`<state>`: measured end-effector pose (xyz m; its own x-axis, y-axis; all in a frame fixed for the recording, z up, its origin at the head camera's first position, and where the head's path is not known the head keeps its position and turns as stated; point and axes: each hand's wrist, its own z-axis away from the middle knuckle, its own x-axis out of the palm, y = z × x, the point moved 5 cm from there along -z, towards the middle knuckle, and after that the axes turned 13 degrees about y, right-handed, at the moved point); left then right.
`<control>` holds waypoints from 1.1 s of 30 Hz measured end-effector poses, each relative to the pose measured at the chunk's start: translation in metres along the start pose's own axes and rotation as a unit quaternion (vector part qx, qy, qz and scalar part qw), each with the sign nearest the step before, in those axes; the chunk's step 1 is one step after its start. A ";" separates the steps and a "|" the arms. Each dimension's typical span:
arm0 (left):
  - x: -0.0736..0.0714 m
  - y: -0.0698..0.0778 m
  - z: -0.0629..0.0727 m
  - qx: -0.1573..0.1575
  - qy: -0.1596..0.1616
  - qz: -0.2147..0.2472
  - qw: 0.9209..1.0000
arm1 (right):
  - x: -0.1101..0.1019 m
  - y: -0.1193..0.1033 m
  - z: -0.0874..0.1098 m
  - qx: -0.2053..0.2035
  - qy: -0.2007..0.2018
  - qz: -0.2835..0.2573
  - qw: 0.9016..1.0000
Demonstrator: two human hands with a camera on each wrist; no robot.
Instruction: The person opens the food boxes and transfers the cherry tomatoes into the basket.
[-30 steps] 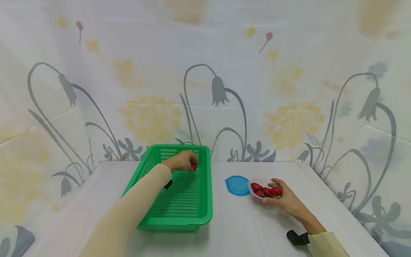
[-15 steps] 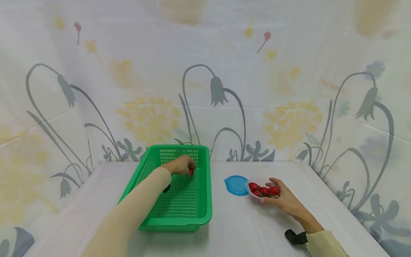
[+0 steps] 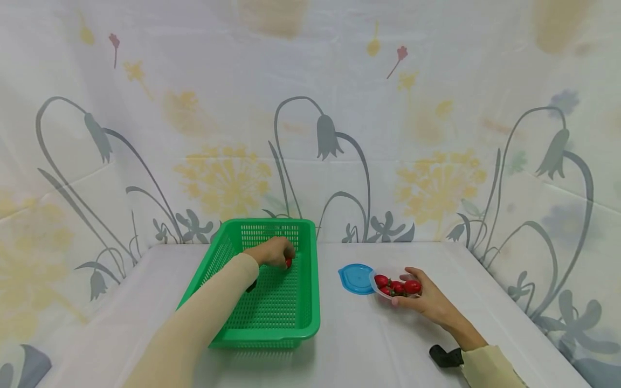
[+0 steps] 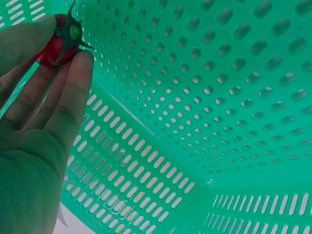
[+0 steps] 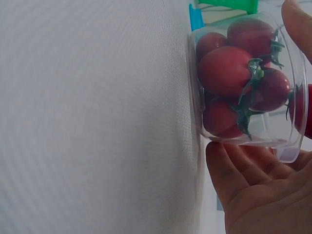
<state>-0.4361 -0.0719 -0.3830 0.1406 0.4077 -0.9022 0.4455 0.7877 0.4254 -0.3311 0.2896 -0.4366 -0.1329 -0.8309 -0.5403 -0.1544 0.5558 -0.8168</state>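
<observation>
My left hand (image 3: pixel 273 252) reaches into the green perforated plastic basket (image 3: pixel 274 307) and pinches a red cherry tomato (image 4: pixel 52 50) between thumb and fingertips. Its green leafy top faces the camera in the left wrist view, close by the basket's perforated surface. To the right of the basket, my right hand (image 3: pixel 434 300) holds a small clear plastic tub (image 5: pixel 265 132), thumb on one side and fingers on the other. Several cherry tomatoes (image 5: pixel 226 71) with green tops fill the tub, which stands upright on the white cloth. One tomato (image 3: pixel 412 287) lies high beside the right fingers.
A blue lid (image 3: pixel 356 278) lies flat on the white-covered table (image 3: pixel 359 345), against the tub's left side. Behind the table hangs a flower-printed white curtain (image 3: pixel 310 64). Dark wrist devices (image 3: pixel 445 357) show by the sleeves, and the basket walls surround the left hand.
My left hand has moved slightly down and toward me inside the basket with the tomato pinched in it. The right hand stays on the tub; the whole view has shifted a little.
</observation>
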 end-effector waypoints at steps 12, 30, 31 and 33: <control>-0.025 0.002 0.005 0.004 0.038 0.041 0.998 | 0.003 -0.003 -0.002 -0.001 -0.005 0.001 1.000; -0.031 0.110 0.007 0.151 0.041 0.107 0.982 | 0.004 -0.003 0.000 0.019 -0.004 0.003 1.000; -0.029 0.115 0.006 0.156 0.039 0.109 0.981 | 0.004 -0.003 0.000 0.020 -0.004 0.004 1.000; -0.027 0.126 0.005 0.165 0.037 0.108 0.980 | 0.004 -0.004 0.000 0.021 -0.004 0.003 1.000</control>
<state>-0.3793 0.0144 -0.3057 0.2034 0.5899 -0.7814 0.6759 0.4928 0.5480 -0.3313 0.2837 -0.4358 -0.1255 -0.8278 -0.5468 -0.1115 0.5594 -0.8213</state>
